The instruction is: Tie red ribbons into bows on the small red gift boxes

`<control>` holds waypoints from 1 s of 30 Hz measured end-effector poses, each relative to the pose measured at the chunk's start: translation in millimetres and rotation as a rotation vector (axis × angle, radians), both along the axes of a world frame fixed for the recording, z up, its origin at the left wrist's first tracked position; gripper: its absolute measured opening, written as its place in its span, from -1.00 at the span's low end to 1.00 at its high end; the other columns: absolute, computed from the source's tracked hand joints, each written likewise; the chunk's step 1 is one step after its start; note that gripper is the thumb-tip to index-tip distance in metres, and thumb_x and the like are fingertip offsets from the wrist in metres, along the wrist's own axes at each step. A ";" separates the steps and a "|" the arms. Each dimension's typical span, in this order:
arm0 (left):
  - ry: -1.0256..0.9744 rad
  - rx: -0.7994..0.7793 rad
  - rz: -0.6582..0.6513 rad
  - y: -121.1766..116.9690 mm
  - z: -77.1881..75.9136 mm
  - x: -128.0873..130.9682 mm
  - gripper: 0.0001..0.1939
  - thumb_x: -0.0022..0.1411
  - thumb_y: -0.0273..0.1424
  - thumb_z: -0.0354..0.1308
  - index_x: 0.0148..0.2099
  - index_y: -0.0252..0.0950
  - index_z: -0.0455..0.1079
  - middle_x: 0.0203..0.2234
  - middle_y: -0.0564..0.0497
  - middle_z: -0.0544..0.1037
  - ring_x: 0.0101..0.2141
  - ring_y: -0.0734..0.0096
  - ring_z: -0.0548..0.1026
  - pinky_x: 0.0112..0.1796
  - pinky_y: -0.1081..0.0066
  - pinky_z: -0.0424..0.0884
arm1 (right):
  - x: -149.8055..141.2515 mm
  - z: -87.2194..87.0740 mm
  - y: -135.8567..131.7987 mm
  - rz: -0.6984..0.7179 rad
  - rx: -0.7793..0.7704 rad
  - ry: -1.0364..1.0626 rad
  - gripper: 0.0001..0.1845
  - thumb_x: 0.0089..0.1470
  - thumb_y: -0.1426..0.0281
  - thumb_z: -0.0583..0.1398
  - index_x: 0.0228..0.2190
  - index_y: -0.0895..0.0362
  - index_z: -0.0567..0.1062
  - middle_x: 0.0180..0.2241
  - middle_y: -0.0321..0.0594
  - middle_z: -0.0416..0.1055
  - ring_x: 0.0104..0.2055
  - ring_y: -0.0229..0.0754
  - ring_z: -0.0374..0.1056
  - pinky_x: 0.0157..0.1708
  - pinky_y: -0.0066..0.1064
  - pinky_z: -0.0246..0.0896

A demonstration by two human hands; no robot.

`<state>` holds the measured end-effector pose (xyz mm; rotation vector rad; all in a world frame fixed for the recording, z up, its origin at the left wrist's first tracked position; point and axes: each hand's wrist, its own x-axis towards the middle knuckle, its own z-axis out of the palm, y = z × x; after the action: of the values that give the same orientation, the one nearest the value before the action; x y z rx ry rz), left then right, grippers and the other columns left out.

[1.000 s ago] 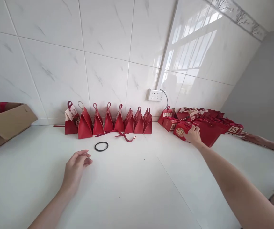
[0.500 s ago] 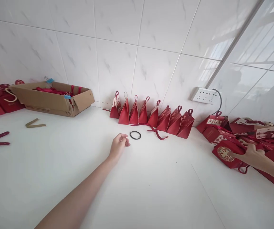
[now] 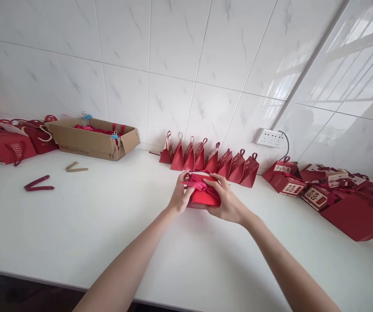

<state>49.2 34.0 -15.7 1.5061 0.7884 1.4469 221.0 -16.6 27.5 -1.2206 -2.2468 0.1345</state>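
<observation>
Both my hands hold one flat red paper gift bag [image 3: 204,196] with a red ribbon handle, just above the white table [image 3: 115,225]. My left hand [image 3: 180,197] grips its left end and my right hand [image 3: 226,201] grips its right side, fingers closed on it. Right behind the bag stands a row of folded red triangular bags [image 3: 211,159] against the tiled wall. The black ring seen earlier is hidden behind my hands.
A pile of flat red bags [image 3: 336,190] lies at the right. A cardboard box [image 3: 92,138] with red items stands at the back left, more red bags [image 3: 7,143] beyond it. Loose handle strips [image 3: 39,185] lie on the table. A wall socket [image 3: 269,138] is near the corner.
My right hand has brought a red bag from the right-hand pile to the middle. My left hand has left the spot by the black ring and taken hold of the bag.
</observation>
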 end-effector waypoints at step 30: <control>0.194 -0.152 -0.312 -18.8 5.6 2.3 -0.22 0.02 -0.26 0.24 0.20 -0.16 -0.10 -0.12 -0.05 0.45 -0.04 0.22 0.43 -0.05 0.27 0.38 | 18.9 -34.1 -17.1 0.075 -0.473 1.051 -0.71 0.08 0.10 0.17 -0.26 0.01 0.28 0.23 -0.19 0.09 0.17 -0.07 0.18 0.03 -0.16 0.24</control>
<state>51.5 15.2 -10.1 1.5863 0.7220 1.0009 239.8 -33.6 -6.6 -0.9261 -1.3404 1.1046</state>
